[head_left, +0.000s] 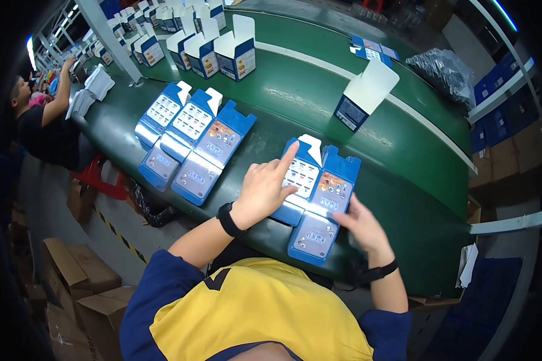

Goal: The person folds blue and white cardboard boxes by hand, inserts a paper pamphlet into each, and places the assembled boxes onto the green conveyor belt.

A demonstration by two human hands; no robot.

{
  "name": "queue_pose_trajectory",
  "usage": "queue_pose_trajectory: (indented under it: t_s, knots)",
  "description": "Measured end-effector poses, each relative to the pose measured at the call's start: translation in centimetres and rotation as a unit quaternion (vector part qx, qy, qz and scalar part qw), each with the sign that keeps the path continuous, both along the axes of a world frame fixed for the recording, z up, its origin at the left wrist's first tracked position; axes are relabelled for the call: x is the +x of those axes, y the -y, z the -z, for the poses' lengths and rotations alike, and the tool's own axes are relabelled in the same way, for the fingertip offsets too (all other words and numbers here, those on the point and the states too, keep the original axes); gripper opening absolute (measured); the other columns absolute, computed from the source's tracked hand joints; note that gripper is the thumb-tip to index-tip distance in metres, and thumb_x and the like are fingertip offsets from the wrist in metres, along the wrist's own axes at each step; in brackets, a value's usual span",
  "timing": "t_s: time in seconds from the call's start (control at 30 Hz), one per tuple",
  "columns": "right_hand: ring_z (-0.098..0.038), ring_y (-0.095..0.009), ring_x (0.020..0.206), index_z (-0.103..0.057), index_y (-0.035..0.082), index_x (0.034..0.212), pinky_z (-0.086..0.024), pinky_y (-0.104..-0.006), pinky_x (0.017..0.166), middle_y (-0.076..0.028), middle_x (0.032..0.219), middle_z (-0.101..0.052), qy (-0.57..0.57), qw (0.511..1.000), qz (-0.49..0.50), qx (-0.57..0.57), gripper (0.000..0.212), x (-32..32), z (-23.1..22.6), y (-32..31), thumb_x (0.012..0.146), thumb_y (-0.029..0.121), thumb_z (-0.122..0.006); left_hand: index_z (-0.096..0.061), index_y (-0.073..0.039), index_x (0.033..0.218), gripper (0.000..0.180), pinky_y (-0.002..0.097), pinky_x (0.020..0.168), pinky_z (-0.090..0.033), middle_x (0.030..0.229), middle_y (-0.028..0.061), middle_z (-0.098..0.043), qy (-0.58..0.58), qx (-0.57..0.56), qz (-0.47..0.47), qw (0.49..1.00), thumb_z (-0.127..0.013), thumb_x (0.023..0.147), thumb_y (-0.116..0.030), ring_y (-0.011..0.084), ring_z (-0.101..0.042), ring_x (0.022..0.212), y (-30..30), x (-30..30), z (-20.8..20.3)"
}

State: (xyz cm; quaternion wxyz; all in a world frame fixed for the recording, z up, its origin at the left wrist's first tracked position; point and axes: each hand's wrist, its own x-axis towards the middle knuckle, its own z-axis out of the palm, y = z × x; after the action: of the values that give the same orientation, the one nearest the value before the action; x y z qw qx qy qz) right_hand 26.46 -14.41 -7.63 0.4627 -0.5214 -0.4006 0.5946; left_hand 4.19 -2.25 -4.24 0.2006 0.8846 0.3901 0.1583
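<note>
A flat blue carton blank (pixel 320 236) with printed panels and a white flap lies on the green bench (pixel 271 129) before me. My left hand (pixel 267 185) is over its left part, index finger stretched along the printed panel toward the flap and thumb apart. At the carton's right edge is my right hand (pixel 364 224), slightly blurred, with its fingers apart and the tips by the printed side. Neither hand appears to grip the carton. To the left lie more flat carton blanks (pixel 197 174), side by side.
An opened-up box (pixel 367 93) stands on the green conveyor (pixel 295 78) beyond my hands. Several similar boxes (pixel 235 57) stand at the far left, past a metal post (pixel 111 42). A plastic bag (pixel 442 72) lies far right. Another person (pixel 48 126) sits at the left; brown cartons (pixel 78 271) stand below.
</note>
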Motion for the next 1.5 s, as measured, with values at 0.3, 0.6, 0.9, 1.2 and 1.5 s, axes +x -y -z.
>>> queue_pose_trajectory:
  t_s: [0.3, 0.6, 0.9, 1.2, 1.5]
  knots:
    - [-0.048, -0.020, 0.117, -0.021, -0.009, 0.140, -0.038, -0.0320, 0.099, -0.018, 0.130, -0.047, 0.408, 0.870, 0.232, 0.149, 0.072, -6.7, -3.2, 2.0, 0.083, 0.005, -0.063, -0.016, -0.008, 0.146, 0.087, 0.0434, 0.100, -0.036, 0.124, 0.0231, -0.049, 0.284, -0.033, -0.058, 0.957, -0.070, 0.080, -0.025, 0.0307, -0.047, 0.121, 3.4, 0.1, -1.8]
    - [-0.063, -0.037, 0.100, -0.043, -0.009, 0.129, -0.048, -0.0373, 0.086, -0.027, 0.112, -0.060, 0.333, 0.774, 0.014, 0.538, 0.061, -7.0, -6.8, 2.2, 0.076, 0.005, -0.070, -0.028, -0.001, 0.139, 0.077, 0.0354, 0.101, -0.037, 0.121, 0.0114, -0.050, 0.582, -0.321, 0.035, 0.747, -0.071, 0.082, -0.029, 0.0203, -0.048, 0.117, 2.1, -1.1, -5.9]
    - [-0.058, -0.034, 0.110, -0.040, -0.004, 0.133, -0.044, -0.0388, 0.093, -0.026, 0.123, -0.054, 0.182, 0.875, 0.138, 0.426, 0.066, -7.0, -8.0, 1.6, 0.075, 0.004, -0.071, -0.041, -0.005, 0.130, 0.063, 0.0370, 0.102, -0.038, 0.115, 0.0129, -0.057, 0.595, -0.332, 0.067, 0.729, -0.070, 0.079, -0.026, 0.0242, -0.052, 0.117, 2.7, -0.4, -7.3]
    - [-0.056, -0.034, 0.113, -0.013, 0.002, 0.146, -0.039, -0.0445, 0.099, -0.022, 0.125, -0.055, 0.228, 0.917, 0.116, 0.306, 0.099, -6.1, -4.8, 3.2, 0.072, 0.011, -0.077, -0.026, -0.002, 0.141, 0.091, 0.0361, 0.105, -0.032, 0.132, 0.0157, -0.046, 0.537, -0.390, 0.124, 0.738, -0.075, 0.074, -0.039, 0.0231, -0.045, 0.122, 2.7, -0.3, -7.7]
    - [-0.037, -0.028, 0.128, 0.003, 0.004, 0.147, -0.032, -0.0395, 0.104, -0.017, 0.142, -0.032, 0.008, 0.922, 0.223, 0.317, 0.137, -5.4, -4.4, -1.1, 0.051, 0.032, -0.091, -0.017, -0.001, 0.144, 0.087, 0.0402, 0.110, -0.023, 0.147, 0.0250, -0.023, 0.176, -0.381, 0.357, 0.834, -0.069, 0.080, -0.025, 0.0336, -0.027, 0.136, 4.3, 1.6, -5.3]
